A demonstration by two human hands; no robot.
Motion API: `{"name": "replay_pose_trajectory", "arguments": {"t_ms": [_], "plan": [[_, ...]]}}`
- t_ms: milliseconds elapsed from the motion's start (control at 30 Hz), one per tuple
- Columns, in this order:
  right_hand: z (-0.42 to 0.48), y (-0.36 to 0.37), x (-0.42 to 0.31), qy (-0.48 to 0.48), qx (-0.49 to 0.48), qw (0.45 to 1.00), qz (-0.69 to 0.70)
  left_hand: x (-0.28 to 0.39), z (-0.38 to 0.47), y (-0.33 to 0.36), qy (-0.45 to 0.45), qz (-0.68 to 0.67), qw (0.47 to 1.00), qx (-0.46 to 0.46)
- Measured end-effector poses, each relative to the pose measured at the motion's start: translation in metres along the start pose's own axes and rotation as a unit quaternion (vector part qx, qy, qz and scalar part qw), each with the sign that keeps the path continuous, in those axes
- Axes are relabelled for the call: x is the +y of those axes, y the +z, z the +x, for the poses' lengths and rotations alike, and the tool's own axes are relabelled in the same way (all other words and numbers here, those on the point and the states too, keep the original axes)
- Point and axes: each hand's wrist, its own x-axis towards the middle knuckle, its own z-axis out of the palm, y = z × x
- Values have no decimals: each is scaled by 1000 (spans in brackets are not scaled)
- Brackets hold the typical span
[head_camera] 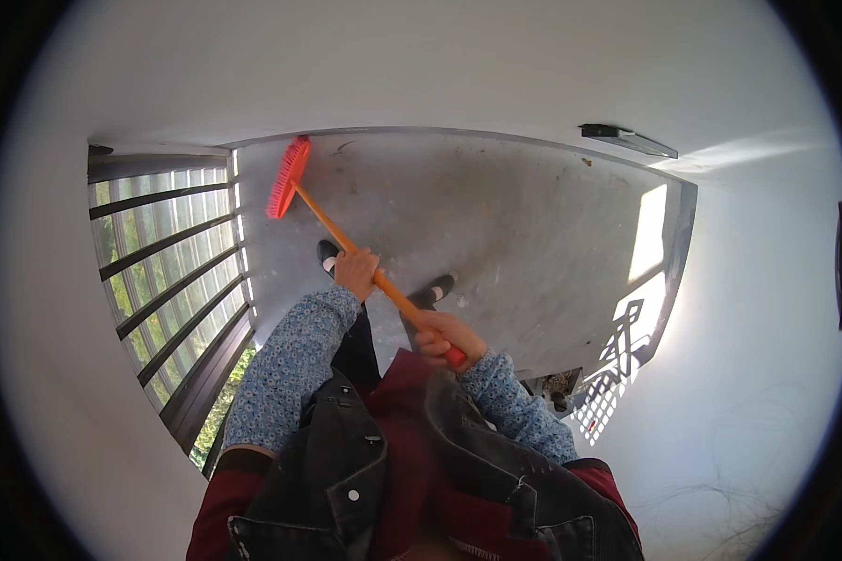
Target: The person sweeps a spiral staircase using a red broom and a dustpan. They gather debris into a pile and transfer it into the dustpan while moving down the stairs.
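A push broom with a red bristled head [292, 174] and an orange handle [328, 221] slants across the view from upper left to lower middle. Partway down the handle, my left hand [357, 272] is wrapped around it. My right hand [453, 336] grips the handle close to its red end cap [455, 356]. The broom head is at the far left of the grey floor [519, 231], near the foot of the wall and the barred railing. Blue floral sleeves cover both my forearms.
A barred railing [168, 259] runs along the left. White walls [421, 70] bound the far and right sides, with a dark box-like fixture [628, 139] low on the far wall. A container of debris [560, 386] stands beside my right forearm. My black shoes [440, 286] are on the floor.
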Motion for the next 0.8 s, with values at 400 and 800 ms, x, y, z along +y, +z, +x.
{"name": "replay_pose_trajectory", "arguments": {"t_ms": [400, 800], "plan": [[-239, -188, 49, -116, 274, 954, 49, 361, 71, 158, 240, -160, 951, -113], [-153, -257, 81, -38, 19, 999, 26, 259, -15, 137, 106, 49, 979, -166]]}}
